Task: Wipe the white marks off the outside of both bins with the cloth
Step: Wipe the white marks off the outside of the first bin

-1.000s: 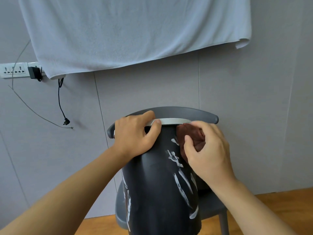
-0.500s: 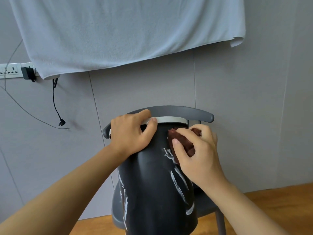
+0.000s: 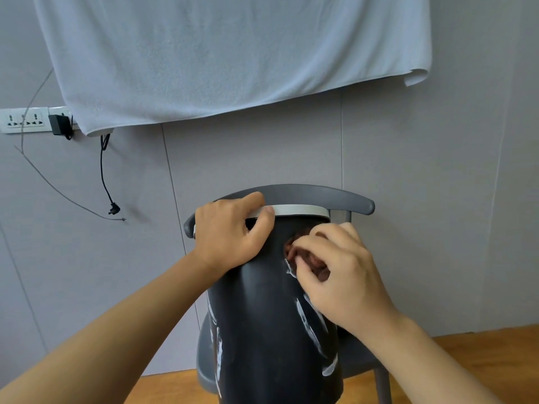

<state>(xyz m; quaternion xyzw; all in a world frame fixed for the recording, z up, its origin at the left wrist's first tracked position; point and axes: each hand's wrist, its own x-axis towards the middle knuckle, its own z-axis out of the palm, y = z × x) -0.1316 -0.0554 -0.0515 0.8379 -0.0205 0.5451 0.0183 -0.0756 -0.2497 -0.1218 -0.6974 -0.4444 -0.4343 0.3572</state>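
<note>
Head view: my left hand (image 3: 230,233) clamps the bin (image 3: 262,316) at its rim, my right hand (image 3: 341,275) bunches the brown cloth (image 3: 306,255) against its upper side. White marks (image 3: 309,325) below. Bin on grey chair (image 3: 358,360) seat.

A: What is crowding the bin (image 3: 262,330)?

B: The chair backrest (image 3: 315,195) is curving close behind the bin's rim, leaving only a thin gap there. The left hand (image 3: 230,237) is covering the bin's upper left rim, and the right hand (image 3: 341,275) is pressing the cloth (image 3: 306,255) on its upper right side.

A: Where is room lying open?

B: The bin's front face between the hands is showing bare. Left and right of the bin, plain wall (image 3: 437,214) is standing well back, unobstructed.
</note>
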